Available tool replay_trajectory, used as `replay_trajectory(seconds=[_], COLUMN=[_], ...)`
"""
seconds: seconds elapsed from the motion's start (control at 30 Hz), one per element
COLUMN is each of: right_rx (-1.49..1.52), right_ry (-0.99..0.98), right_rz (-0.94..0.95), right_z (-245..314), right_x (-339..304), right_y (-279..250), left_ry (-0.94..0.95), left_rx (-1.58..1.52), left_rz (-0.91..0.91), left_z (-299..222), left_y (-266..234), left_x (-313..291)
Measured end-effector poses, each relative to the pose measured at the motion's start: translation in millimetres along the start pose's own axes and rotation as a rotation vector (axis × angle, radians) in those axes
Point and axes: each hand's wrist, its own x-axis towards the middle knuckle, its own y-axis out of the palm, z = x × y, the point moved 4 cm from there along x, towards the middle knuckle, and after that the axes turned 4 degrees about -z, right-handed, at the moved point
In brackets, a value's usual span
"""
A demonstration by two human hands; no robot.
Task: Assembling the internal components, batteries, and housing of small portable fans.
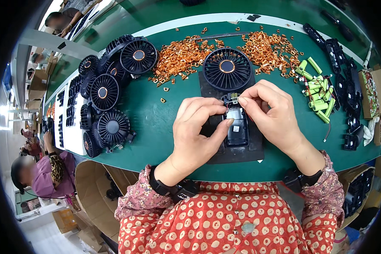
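Note:
A black handheld fan (227, 70) lies on a dark mat (258, 144) in front of me, its round grille pointing away and its handle (237, 132) toward me. At the neck sits a small circuit board (234, 97) with a digit display. My left hand (197, 127) grips the handle's left side, thumb and fingertips closed at its upper end. My right hand (273, 110) pinches the right edge of the circuit board between thumb and forefinger. Part of a thin red wire shows near the handle; the fingers hide the rest.
Two piles of orange-copper clips (182, 57) lie at the back. Stacked fan heads (110, 91) stand left. Green battery cells (319, 93) with wires and black handle shells (351, 93) lie right. Cardboard boxes (93, 190) flank me. A co-worker (51, 173) sits at the far left.

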Motion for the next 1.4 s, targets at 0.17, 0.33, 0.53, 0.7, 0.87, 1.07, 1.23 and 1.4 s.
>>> replay_trajectory(seconds=[0.17,0.33,0.53,0.7,0.87,1.07,1.23,1.4], right_rx=[-0.011,-0.07,-0.082,-0.12,-0.11,-0.15,-0.233,-0.238], right_ry=[0.008,-0.081,-0.097,-0.156,-0.144,-0.173,-0.242,-0.241], right_rz=[0.019,0.007,0.028,0.016,-0.005,0.014,0.06,0.066], right_z=[1.5,0.1,0.0,-1.4,0.8,0.8,3.1,5.7], right_x=[-0.6,-1.1,-0.7,-2.4,-2.2,-1.7,-2.5,-1.0], right_y=[2.3,5.1,6.2,8.6,8.0,7.8,6.9,5.9], left_ry=[-0.06,-0.07,-0.066,-0.082,-0.081,-0.08,-0.055,0.182], left_rx=[-0.021,-0.011,-0.018,-0.041,-0.049,-0.06,-0.038,0.173], left_rz=[-0.004,0.023,0.003,-0.004,-0.005,-0.007,-0.017,-0.007], left_z=[-1.1,1.5,2.5,2.0,2.9,3.3,1.1,-11.3], left_y=[-0.7,-0.6,-0.4,-0.4,-0.7,-0.5,0.3,5.4], left_x=[-0.3,-1.7,-1.1,0.0,0.0,0.1,-0.2,-1.2])
